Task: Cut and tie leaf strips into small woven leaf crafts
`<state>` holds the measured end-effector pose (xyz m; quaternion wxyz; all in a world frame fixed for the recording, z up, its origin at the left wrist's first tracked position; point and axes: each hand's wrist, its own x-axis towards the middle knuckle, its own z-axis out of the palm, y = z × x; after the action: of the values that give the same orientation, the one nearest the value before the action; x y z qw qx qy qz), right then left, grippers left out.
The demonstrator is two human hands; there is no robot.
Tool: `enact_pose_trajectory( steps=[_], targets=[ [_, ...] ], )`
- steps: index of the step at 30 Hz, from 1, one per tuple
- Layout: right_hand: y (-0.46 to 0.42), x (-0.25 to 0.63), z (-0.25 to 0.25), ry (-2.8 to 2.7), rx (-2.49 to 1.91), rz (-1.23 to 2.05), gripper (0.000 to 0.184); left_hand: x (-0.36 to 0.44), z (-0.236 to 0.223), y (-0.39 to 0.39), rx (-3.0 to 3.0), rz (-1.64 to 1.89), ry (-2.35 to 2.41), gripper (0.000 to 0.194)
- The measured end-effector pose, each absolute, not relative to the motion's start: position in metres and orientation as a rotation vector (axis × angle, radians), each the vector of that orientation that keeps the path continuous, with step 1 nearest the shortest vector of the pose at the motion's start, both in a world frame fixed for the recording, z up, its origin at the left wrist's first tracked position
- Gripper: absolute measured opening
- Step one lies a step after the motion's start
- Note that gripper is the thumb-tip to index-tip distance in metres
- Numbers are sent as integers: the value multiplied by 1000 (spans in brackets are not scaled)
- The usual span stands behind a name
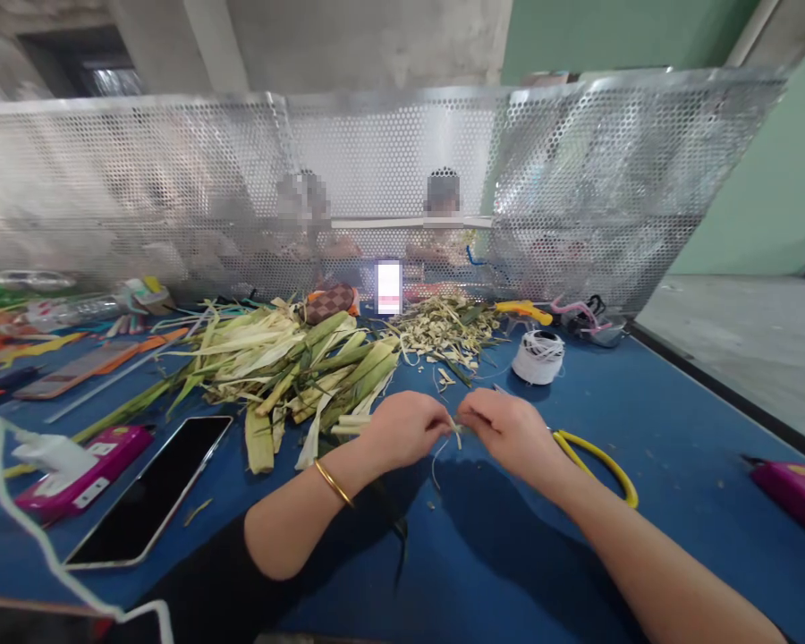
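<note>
Perforated silver metal screen stands along the far edge of the blue-topped table, and behind its holes two other people sit, seen only dimly. On the table, the biggest thing is the heap of long green and pale yellow leaf strips, spread left of centre. Just beyond it, to the right, lies a smaller pile of short pale leaf trimmings. Near the left front, a black-screened smartphone lies flat, and just beside it to the left is a pink rectangular case with a white plug resting on it and a white cord trailing toward the front edge. Another pink case sits at the far right edge. A white spool of thread stands right of the trimmings, well apart from the heap.

At the centre front, the left hand, with a thin gold bangle on its wrist, and the right hand meet with fingertips almost touching. Both are pinched closed on a narrow pale leaf strip held between them just above the table, with a thin end hanging down. Yellow-handled pliers lie on the table just beside the right wrist.
</note>
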<state>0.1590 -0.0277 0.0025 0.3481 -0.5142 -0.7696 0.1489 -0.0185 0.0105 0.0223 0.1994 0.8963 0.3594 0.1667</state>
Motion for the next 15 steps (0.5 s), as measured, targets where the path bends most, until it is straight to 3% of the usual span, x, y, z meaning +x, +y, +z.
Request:
enact_pose_trajectory(
  steps=[4,8,12,15],
  targets=[
    [-20,169,6,-1770,-1323,963,25,-24,32,11,2100,365,747,17],
    [-19,166,4,-1299,-1224,1486,33,-20,31,10,1648,565,858,19],
    [-24,151,-3,-1032,-1140,1511,36,-9,21,6,1497,762,1006,17],
    [-30,139,-7,-1102,-1199,1296,34,-4,14,5,1559,825,1088,17]
  ],
)
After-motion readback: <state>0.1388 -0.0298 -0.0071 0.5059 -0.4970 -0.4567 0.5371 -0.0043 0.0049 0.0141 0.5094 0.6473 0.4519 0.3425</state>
